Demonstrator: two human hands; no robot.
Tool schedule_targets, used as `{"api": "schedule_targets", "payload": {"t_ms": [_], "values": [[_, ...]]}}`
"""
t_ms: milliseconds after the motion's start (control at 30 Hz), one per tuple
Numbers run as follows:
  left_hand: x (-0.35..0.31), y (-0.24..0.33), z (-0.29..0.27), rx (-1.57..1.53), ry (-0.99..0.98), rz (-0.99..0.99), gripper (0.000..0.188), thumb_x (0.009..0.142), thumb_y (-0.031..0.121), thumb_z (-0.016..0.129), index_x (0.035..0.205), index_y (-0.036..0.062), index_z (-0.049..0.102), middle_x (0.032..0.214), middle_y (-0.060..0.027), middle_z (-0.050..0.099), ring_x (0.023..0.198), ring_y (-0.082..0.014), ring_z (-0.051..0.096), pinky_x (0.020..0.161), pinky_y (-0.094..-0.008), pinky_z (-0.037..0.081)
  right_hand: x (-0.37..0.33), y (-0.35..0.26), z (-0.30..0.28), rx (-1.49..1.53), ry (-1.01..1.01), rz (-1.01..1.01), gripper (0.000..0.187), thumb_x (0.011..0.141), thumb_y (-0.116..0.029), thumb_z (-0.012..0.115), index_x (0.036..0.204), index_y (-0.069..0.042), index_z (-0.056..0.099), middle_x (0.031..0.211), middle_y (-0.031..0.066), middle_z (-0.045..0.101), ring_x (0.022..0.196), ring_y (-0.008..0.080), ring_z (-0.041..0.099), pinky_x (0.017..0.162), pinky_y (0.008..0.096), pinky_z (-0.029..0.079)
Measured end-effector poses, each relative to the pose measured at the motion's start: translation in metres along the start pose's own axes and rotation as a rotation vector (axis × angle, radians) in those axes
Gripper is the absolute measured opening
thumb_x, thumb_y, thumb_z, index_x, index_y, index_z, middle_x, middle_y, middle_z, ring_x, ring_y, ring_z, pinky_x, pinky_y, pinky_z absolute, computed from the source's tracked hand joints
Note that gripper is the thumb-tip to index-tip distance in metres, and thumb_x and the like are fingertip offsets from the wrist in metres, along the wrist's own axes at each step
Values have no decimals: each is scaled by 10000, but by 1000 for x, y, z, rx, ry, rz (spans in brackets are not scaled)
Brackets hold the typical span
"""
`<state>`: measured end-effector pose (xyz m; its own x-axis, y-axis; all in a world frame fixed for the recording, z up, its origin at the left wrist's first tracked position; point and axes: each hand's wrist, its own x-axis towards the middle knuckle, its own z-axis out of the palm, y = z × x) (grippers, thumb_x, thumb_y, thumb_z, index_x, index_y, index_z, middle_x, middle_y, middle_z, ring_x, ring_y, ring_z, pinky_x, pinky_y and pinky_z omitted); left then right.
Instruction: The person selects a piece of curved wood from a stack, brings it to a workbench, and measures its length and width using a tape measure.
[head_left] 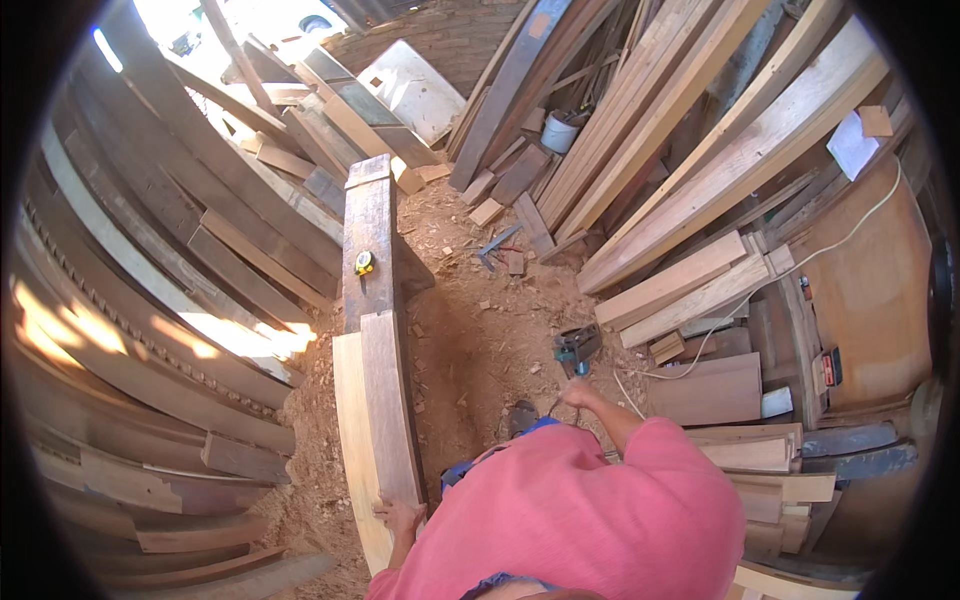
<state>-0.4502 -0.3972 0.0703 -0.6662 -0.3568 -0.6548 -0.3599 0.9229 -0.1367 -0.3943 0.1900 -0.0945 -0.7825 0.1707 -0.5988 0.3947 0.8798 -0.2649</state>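
My left hand (402, 518) lies across the near part of two planks, its fingers stretched over the wood. A pale plank (360, 430) lies on the left, and against it sits a brownish plank (388, 400). Both extend along a dark, worn wooden beam (370, 215). On that beam rests a yellow and black tape measure (364, 263). Out to my right side, my right hand (578, 393) is closed round a teal and black power tool (577, 348), which looks like an electric hand planer. It is held away from the planks, over the shavings-covered ground.
Long boards (190, 190) lean along the left side; more timber (680, 120) is stacked at the far right. A white bucket (560, 131) stands among it. A pale cord (830, 250) runs across the right side. A dark metal tool (497, 246) lies on the ground (460, 330).
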Motion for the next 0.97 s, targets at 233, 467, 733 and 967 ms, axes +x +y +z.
{"api": "schedule_targets", "payload": {"t_ms": [233,467,733,967], "values": [[52,-2,-25,58,-249,-32,1008,763,533,700,1447,-66,266,1429,-409,323,1336,-521,357,1059,-545,374,-12,-32,-41,117,-42,137,365,961,-309,469,1028,-50,717,1051,218,687,1046,379,646,866,482,509],[24,200,-179,102,-473,80,1315,681,702,722,1512,-79,68,1487,-427,200,1405,-545,218,1140,-574,239,33,-92,-103,533,-156,-78,288,879,-295,575,775,-53,689,662,147,642,627,235,639,598,420,493],[125,398,-243,-27,-159,368,985,800,596,701,1464,-35,338,1387,-289,472,1303,-394,476,1049,-474,422,120,-20,-158,497,331,458,416,900,-381,520,872,-18,722,870,206,694,886,327,679,812,442,504],[217,503,-287,-414,-524,860,754,878,523,630,1480,122,417,1342,-186,590,1230,-400,567,1065,-451,428,179,-73,-232,675,236,627,520,891,-514,535,1102,-80,728,1183,218,659,1171,326,604,1027,399,440]]}}
